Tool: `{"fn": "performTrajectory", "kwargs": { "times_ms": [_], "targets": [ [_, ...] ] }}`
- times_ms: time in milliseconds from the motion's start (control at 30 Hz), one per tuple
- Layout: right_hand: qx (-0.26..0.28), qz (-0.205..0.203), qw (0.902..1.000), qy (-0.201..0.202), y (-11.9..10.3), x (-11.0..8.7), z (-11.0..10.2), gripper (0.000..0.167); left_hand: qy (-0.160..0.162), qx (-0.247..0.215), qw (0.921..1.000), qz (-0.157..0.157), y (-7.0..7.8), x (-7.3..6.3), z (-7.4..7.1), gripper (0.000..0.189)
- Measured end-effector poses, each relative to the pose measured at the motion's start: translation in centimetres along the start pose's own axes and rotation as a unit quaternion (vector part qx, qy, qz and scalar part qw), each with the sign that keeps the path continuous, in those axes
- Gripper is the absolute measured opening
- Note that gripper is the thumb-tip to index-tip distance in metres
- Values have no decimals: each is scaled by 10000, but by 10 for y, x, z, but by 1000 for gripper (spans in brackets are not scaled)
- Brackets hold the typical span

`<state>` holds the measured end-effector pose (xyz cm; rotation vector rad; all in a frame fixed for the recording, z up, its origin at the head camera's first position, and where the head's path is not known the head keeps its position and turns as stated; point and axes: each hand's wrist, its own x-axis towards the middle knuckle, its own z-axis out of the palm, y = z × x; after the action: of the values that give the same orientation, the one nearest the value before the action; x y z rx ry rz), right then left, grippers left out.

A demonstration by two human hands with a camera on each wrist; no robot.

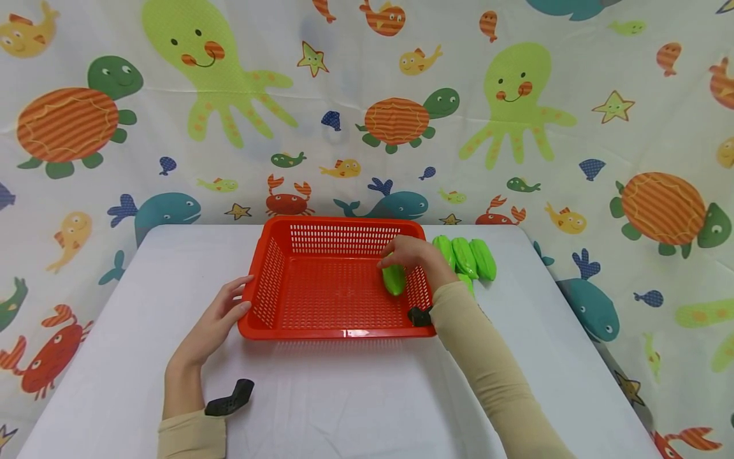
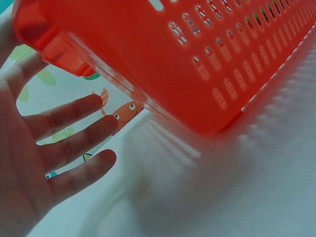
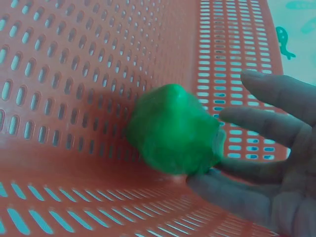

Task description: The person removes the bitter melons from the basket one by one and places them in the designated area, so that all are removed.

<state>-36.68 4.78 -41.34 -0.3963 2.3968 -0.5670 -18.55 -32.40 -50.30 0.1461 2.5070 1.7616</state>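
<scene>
A red perforated plastic basket (image 1: 344,335) stands on the white table. My left hand (image 1: 215,319) is at its left side, fingertips by the rim; in the left wrist view the fingers (image 2: 74,136) are spread apart. My right hand (image 1: 408,252) reaches inside the basket's right part, over a plump green vegetable-like piece (image 1: 394,280). In the right wrist view this green piece (image 3: 173,131) looks slightly blurred, near the basket wall. The right fingers (image 3: 266,121) are extended and spread, the lower ones at the near end of the piece.
Several similar green pieces (image 1: 483,260) lie on the table (image 1: 533,306) just right of the basket, partly hidden by the right forearm. Behind the table hangs a curtain (image 1: 355,83) printed with sea animals. A black camera mount (image 1: 230,398) sits on the left wrist.
</scene>
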Motion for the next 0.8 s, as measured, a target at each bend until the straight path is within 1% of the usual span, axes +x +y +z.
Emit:
{"fn": "performTrajectory", "kwargs": {
  "times_ms": [167, 333, 567, 800],
  "targets": [
    [-145, -186, 9996, 144, 2, 6, 4, 39, 13, 13, 10000, 5, -1, 1, 0, 58],
    [-304, -269, 9989, 225, -1, 12, 8, 43, 8, -7, 10000, 23, -1, 1, -1, 57],
    [-807, -297, 9956, 376, -2, 17, 12, 44, -4, -33, 10000, 48, -2, 2, 0, 57],
    [-770, -228, 9963, 294, -3, 16, 12, 45, -10, -29, 10000, -26, -2, 2, -1, 58]
  ]
}}
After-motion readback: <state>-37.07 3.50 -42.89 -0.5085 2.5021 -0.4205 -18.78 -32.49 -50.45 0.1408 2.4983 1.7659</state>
